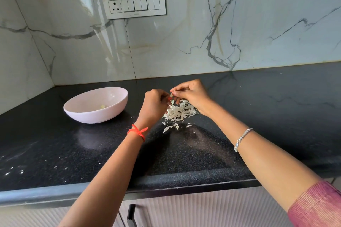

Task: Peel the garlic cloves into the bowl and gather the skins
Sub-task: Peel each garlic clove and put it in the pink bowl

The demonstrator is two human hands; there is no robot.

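Garlic clove (171, 95) sits pinched between left hand (155, 103) and right hand (191, 96), above the skins (180, 111).

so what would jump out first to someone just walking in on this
The hands meeting mid-counter: the left hand and right hand pinch a small garlic clove between them, just above a pale pile of skins on the black countertop. To the left sits a pink bowl with a peeled clove inside, and behind everything rises a veined marble wall.
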